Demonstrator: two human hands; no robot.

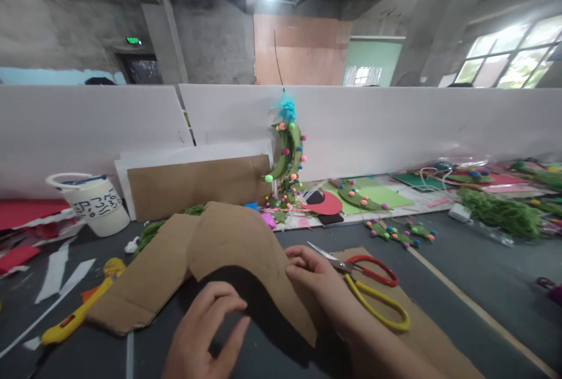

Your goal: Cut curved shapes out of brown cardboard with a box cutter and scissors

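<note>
A curved brown cardboard piece (241,238) is raised in front of me, with a dark band along its lower edge that could be shadow or black material. My right hand (311,273) has its fingers bent and closed on the cardboard's right edge. Below the piece, my left hand (208,329) is open, thumb and fingers apart, holding nothing. Scissors (364,282) with one red and one yellow handle lie beside my right wrist, on another cardboard sheet (421,320). A flat cardboard strip (149,279) lies to the left.
A yellow glue gun (83,303) and white strips (57,267) lie left, near a white bucket (99,206). Behind hangs a green crescent (296,150) with coloured pompoms. Green stringy material (500,212) is at right. A white partition (373,127) runs across the back.
</note>
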